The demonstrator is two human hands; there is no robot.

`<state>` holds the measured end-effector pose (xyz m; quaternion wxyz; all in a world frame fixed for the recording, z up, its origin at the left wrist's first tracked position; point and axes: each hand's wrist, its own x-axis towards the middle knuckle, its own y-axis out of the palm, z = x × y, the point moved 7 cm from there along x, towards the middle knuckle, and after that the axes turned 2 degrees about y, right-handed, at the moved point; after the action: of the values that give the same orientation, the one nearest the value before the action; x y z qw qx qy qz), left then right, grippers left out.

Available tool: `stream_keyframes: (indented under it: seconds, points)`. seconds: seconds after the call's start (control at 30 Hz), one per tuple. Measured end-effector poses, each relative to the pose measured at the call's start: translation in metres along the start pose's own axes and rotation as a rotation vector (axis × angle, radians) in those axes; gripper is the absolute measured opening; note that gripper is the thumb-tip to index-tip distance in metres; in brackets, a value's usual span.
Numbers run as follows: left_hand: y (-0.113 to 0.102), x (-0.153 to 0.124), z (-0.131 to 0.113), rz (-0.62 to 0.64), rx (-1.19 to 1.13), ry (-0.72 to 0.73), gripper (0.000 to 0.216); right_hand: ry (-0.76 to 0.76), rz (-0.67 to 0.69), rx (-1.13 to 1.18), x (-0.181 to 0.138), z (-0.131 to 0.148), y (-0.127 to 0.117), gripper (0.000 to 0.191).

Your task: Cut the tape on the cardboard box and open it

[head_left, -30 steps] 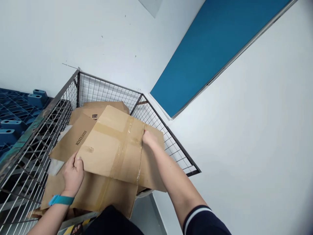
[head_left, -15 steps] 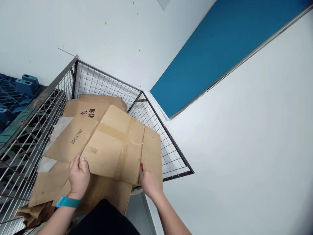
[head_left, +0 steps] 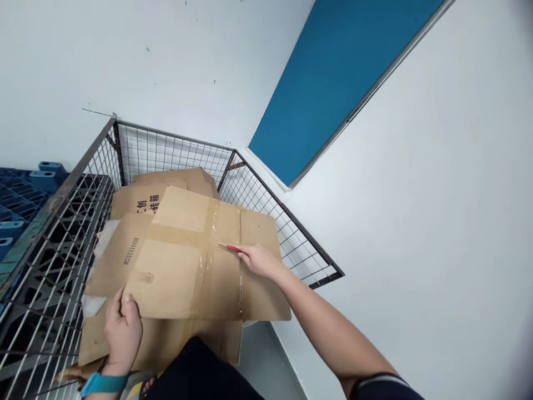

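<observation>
A flattened brown cardboard box (head_left: 183,261) with clear tape along its seams lies on top of a pile in a wire mesh cage (head_left: 266,194). My left hand (head_left: 122,328) grips the near left edge of this top sheet. My right hand (head_left: 260,260) rests on the sheet's right half and holds a small red-handled cutter (head_left: 231,248), its tip lying on the cardboard near the taped seam. A teal band (head_left: 104,383) is on my left wrist.
More flattened cartons (head_left: 144,197), one with printed characters, lie underneath. Blue plastic pallets (head_left: 20,191) stand left of the cage. White walls and a blue panel (head_left: 333,72) close in the corner behind and to the right.
My right hand went from the sheet's far right edge to its near edge, then up onto the middle with the red cutter. The left hand kept its grip on the sheet.
</observation>
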<state>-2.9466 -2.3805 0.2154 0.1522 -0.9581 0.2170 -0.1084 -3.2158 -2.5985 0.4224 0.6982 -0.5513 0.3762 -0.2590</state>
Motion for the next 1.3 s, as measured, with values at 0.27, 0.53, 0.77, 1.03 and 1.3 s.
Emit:
stream_keyframes:
  seconds: [0.27,0.53,0.77,1.03,1.3]
  points:
    - [-0.010,-0.004,-0.006,-0.045,0.042,-0.040,0.065,-0.185,0.141,-0.137,0.045,0.018,0.008,0.046]
    - [-0.013,-0.007,0.002,-0.104,0.070,-0.097,0.058,-0.218,0.168,-0.206,0.040,-0.014,0.008,0.049]
    - [-0.020,-0.004,-0.014,-0.151,0.140,-0.120,0.064,-0.351,0.190,-0.292,0.046,-0.006,0.006,0.061]
    - [-0.024,-0.004,0.000,-0.145,0.144,-0.162,0.068,-0.438,0.154,-0.274,0.035,-0.001,-0.010,0.056]
    - [-0.024,-0.006,-0.008,-0.134,0.091,-0.202,0.080,-0.453,0.166,-0.332,0.047,0.014,-0.005,0.053]
